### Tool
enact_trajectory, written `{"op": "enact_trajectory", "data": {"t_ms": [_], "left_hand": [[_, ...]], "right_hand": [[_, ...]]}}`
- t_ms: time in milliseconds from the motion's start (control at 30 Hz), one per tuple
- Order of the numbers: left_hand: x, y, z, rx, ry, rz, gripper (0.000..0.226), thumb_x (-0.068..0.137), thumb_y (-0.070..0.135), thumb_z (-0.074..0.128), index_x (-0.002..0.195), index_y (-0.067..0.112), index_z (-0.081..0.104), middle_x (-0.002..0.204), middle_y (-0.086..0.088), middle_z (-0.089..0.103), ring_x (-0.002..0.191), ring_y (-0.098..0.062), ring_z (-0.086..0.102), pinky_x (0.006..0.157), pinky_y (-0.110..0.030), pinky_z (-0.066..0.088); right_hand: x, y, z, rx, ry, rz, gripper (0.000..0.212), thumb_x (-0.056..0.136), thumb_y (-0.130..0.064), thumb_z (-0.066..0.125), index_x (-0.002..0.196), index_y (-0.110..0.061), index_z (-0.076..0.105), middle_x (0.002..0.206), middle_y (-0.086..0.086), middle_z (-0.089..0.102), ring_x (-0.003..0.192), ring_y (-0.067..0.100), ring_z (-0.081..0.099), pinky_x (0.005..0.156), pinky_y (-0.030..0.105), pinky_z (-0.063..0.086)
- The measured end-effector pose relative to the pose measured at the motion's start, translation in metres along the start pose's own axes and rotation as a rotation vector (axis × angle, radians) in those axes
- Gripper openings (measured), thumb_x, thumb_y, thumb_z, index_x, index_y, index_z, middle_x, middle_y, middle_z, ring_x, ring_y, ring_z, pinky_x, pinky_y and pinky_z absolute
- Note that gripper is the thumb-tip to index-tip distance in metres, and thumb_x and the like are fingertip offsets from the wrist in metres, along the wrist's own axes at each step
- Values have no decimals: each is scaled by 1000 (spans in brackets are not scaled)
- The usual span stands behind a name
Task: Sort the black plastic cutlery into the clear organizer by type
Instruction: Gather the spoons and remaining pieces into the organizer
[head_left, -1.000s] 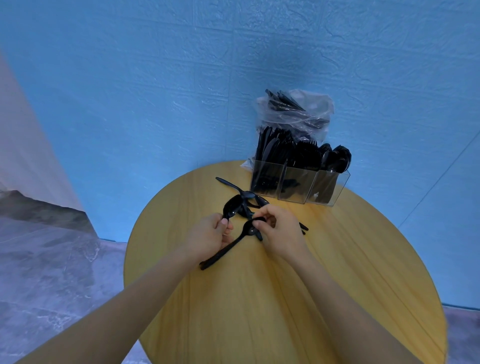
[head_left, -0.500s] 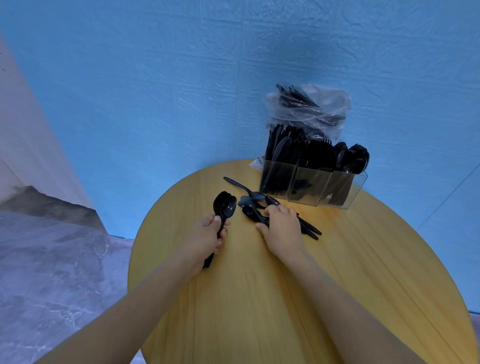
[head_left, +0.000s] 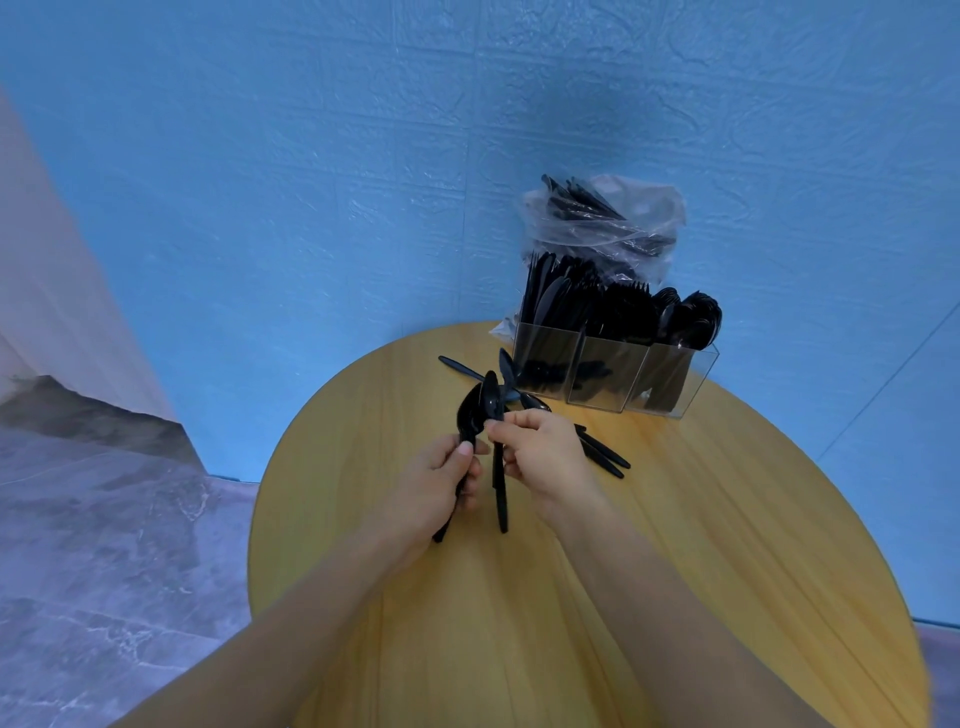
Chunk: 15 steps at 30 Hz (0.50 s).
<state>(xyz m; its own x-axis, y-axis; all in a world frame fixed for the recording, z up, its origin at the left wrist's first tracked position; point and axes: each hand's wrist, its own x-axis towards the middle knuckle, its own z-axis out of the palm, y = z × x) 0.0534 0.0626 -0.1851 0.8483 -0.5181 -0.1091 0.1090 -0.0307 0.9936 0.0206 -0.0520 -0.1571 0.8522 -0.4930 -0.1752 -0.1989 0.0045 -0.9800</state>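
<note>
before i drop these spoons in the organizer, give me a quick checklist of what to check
1. Left hand grips its spoons: ok.
2. Right hand pinches one spoon, handle hanging down: ok.
3. All held pieces are spoons: bowls show on top, but the count and any hidden piece cannot tell.
4. Clear organizer upright on the table, spoon compartment at its right end: ok.
5. Room left in that compartment: cannot tell, it looks crowded.
6. Loose cutlery on the table still to sort: not ok.

Loose cutlery (head_left: 597, 449) lies between hands and organizer (head_left: 613, 374); table (head_left: 727, 545) right bare.
</note>
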Motion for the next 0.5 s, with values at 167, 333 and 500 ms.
{"op": "enact_trajectory", "data": {"t_ms": [167,333,500], "left_hand": [[-6,6,12,115,26,83,25,103,17,32,111,16,55,86,-1,59,83,-10,61,78,-28,56],[-11,14,19,289,67,141,18,102,18,34,107,17,52,82,3,58,72,-7,55,62,-18,51],[-14,17,26,432,72,197,22,101,15,37,103,10,59,94,-12,65,86,-27,60,76,-34,48]], "right_hand": [[-5,2,1,78,73,8,5,88,-10,63,87,-6,64,77,7,63,61,10,53,60,24,47],[-10,0,-4,133,81,13,11,88,-8,63,95,1,63,75,7,59,57,9,52,55,19,48],[-15,-3,-10,203,77,25,3,88,-5,63,87,-2,62,67,6,58,53,8,54,52,18,48]]}}
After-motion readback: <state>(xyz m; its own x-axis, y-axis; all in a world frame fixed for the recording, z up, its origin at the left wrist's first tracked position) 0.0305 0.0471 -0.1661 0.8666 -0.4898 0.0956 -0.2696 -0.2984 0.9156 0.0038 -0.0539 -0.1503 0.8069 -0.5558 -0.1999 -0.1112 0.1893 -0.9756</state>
